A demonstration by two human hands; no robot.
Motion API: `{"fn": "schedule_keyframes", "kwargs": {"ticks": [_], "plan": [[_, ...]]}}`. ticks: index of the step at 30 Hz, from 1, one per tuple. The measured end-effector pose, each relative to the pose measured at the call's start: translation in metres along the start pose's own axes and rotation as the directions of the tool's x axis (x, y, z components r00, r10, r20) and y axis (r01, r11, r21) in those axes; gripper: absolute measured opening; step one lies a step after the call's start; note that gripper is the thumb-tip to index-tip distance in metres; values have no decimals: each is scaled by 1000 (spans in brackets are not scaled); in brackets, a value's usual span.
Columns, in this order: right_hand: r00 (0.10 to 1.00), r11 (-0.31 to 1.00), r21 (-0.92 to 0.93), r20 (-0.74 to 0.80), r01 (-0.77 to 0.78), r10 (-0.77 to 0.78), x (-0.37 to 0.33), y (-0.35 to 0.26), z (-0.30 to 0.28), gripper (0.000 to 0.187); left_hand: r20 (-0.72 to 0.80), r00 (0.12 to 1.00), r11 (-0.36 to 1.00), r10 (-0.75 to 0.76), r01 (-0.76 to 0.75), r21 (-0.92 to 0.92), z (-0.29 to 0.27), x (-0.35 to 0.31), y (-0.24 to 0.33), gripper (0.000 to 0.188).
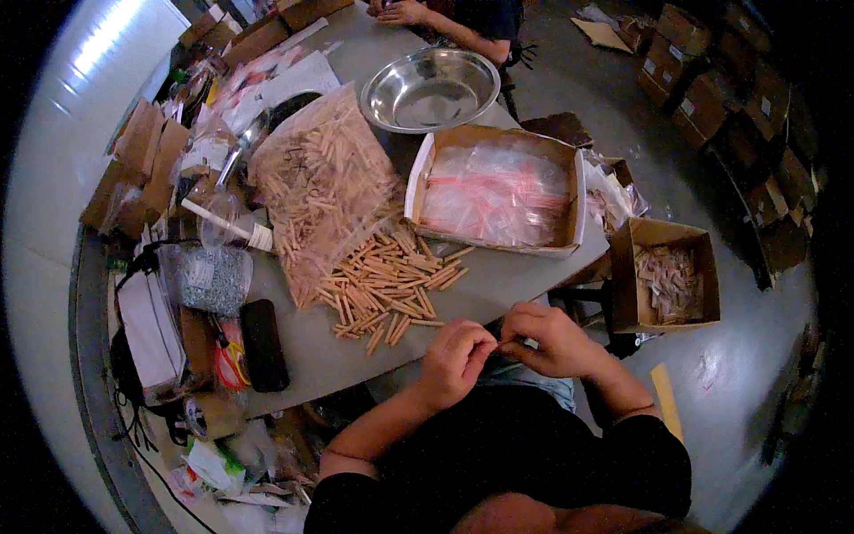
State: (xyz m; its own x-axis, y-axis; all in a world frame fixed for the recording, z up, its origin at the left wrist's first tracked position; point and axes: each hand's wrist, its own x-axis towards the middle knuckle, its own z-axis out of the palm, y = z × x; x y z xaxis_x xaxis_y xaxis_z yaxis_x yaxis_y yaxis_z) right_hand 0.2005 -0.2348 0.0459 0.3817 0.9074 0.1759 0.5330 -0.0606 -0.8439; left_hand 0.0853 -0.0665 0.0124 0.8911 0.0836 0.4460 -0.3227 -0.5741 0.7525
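My left hand (pixel 455 359) and my right hand (pixel 549 340) meet at the table's near edge, fingertips pinched almost together. Whatever lies between them is too small or hidden to make out. Just beyond my left hand spreads a loose pile of short, slim wooden pegs (pixel 387 283). They spill from a large clear plastic bag (pixel 325 169) full of the same pieces. Farther off, past both hands, an open white-sided cardboard box (pixel 580 200) holds many flat clear zip bags (pixel 498 191) with red strips.
A shiny steel basin (pixel 431 89) stands at the back; another person's arm (pixel 467 37) rests beyond it. To my right, a cardboard box (pixel 712 307) holds small filled packets. On the left lie a black case (pixel 264 345), orange-handled scissors (pixel 233 360) and a bag of grey bits (pixel 213 279).
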Motion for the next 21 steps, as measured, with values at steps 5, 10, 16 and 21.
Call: {"fn": "schedule_keyframes", "kwargs": {"ticks": [5,10,16,21], "plan": [[998,997,-52,-39,-55,53,-14,7,-13,14,33,999,1000,-26,26,-5,-6,18,6,7],[989,1000,0,-150,3,-3,-15,12,-11,12,120,989,995,90,-93,19,5,30,3,7],[993,994,-99,-116,-49,37,-20,17,-14,19,146,989,1000,9,-12,21,3,37,13,10],[925,936,-115,-232,-332,300,-37,20,-30,24,223,975,989,25,-57,137,-10,72,5,9]]}}
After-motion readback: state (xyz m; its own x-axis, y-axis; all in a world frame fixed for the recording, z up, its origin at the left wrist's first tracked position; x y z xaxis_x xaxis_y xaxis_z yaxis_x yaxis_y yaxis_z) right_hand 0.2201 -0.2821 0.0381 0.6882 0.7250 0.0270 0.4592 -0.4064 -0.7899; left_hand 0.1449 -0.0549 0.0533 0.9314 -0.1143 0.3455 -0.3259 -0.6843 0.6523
